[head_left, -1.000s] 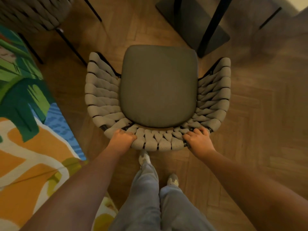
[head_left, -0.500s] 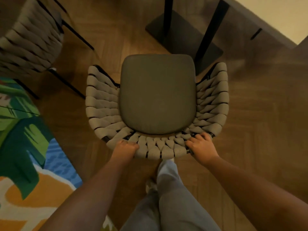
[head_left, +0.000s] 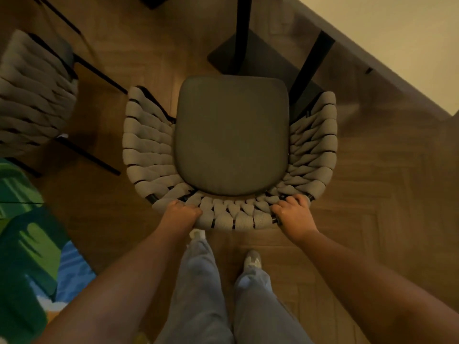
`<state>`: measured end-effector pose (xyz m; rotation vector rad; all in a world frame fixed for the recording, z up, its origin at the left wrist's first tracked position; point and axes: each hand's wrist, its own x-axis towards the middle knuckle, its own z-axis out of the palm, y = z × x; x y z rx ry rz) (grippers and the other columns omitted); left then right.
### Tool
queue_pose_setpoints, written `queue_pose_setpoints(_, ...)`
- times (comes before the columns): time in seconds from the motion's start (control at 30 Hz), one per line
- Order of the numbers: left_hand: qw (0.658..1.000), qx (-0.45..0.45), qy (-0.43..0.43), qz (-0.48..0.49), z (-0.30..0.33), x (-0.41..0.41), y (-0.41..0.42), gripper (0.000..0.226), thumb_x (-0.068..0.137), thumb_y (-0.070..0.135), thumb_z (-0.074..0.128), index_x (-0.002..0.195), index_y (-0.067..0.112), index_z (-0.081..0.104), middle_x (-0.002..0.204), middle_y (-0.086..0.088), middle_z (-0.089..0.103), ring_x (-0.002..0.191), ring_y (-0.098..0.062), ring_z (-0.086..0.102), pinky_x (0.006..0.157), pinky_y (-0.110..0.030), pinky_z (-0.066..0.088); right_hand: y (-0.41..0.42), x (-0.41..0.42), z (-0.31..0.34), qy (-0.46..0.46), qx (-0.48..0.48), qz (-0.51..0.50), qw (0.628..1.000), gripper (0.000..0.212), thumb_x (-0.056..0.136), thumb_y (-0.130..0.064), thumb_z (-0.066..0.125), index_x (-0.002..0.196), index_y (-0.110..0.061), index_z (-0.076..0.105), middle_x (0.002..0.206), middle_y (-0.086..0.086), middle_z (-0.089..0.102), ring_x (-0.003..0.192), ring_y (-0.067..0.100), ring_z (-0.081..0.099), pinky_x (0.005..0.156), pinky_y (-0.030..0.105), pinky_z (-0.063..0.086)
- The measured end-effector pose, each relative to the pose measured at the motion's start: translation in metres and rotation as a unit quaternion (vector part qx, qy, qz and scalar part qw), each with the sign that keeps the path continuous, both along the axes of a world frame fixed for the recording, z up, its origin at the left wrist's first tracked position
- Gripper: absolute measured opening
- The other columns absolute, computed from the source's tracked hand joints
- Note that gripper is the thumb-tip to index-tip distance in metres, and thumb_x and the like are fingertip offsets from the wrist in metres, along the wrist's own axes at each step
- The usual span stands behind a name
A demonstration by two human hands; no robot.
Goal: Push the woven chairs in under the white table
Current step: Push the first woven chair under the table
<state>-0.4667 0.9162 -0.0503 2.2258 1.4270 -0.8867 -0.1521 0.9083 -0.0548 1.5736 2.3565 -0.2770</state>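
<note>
Head view. I look straight down on the woven chair [head_left: 231, 135]: grey seat cushion in the middle, grey woven band wrapping its back and both sides. My left hand [head_left: 182, 214] grips the top of the backrest left of centre, fingers curled over the weave. My right hand [head_left: 294, 214] grips the same rim right of centre, fingers curled round it, knuckles up. The chair stands on the wooden floor [head_left: 372, 194], its front edge near the black table base [head_left: 250, 58] and touching or just beside one black table leg [head_left: 310, 68]; I cannot tell which. The white table [head_left: 397, 33] shows at upper right; its edge does not yet cover the seat. A second woven chair [head_left: 34, 95] stands at left, apart. A colourful rug [head_left: 29, 244] lies lower left. My legs in light trousers stand directly behind the backrest.
</note>
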Motion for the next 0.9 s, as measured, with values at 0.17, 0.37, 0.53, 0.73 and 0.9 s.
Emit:
queue_pose_setpoints(0.17, 0.999, -0.014, -0.005, -0.039, 0.008, -0.018, 0.053, 0.033, 0.096, 0.029, 0.045, 0.128, 0.025, 0.048, 0.130, -0.001, 0.056, 0.119, -0.024, 0.051, 0.107, -0.038, 0.030, 0.030, -0.022, -0.002, 0.011, 0.025, -0.032, 0.999, 0.037, 0.049, -0.013, 0.087, 0.081, -0.022, 0.072, 0.077, -0.002, 0.068, 0.080, 0.026, 0.065, 0.088, 0.040, 0.027)
queue_pose_setpoints(0.37, 0.996, -0.059, -0.030, -0.063, 0.024, -0.031, 0.079, 0.039, 0.092, 0.037, 0.052, 0.130, 0.026, 0.047, 0.134, -0.001, 0.053, 0.126, -0.022, 0.045, 0.113, -0.039, 0.022, 0.034, -0.042, -0.006, 0.027, 0.049, -0.059, 0.997, 0.041, 0.038, -0.012, 0.088, 0.074, -0.022, 0.072, 0.069, -0.003, 0.064, 0.071, 0.025, 0.063, 0.085, 0.039, 0.030)
queue_pose_setpoints(0.53, 0.994, -0.074, -0.055, -0.052, 0.021, -0.032, 0.074, 0.046, 0.089, 0.037, 0.058, 0.132, 0.028, 0.045, 0.140, 0.001, 0.047, 0.129, -0.021, 0.041, 0.113, -0.040, 0.022, 0.032, -0.043, -0.006, 0.033, 0.046, -0.074, 0.996, 0.042, 0.036, -0.013, 0.088, 0.073, -0.023, 0.072, 0.068, -0.005, 0.064, 0.070, 0.024, 0.062, 0.086, 0.038, 0.030)
queue_pose_setpoints(0.73, 0.991, -0.052, -0.076, -0.102, 0.014, -0.048, 0.076, 0.031, 0.079, 0.038, 0.069, 0.106, 0.028, 0.059, 0.108, 0.004, 0.064, 0.099, -0.017, 0.059, 0.092, -0.030, 0.039, 0.022, -0.053, -0.003, 0.041, 0.050, -0.090, 0.994, 0.045, 0.036, -0.013, 0.090, 0.076, -0.023, 0.073, 0.070, -0.005, 0.065, 0.068, 0.023, 0.062, 0.085, 0.036, 0.029)
queue_pose_setpoints(0.9, 0.986, -0.049, -0.078, -0.139, 0.013, -0.052, 0.078, 0.030, 0.069, 0.036, 0.079, 0.092, 0.029, 0.061, 0.087, 0.007, 0.064, 0.080, -0.014, 0.063, 0.077, -0.029, 0.047, 0.010, -0.059, -0.006, 0.030, 0.043, -0.102, 0.993, 0.047, 0.034, -0.012, 0.091, 0.076, -0.024, 0.073, 0.068, -0.006, 0.065, 0.068, 0.023, 0.062, 0.084, 0.036, 0.029)
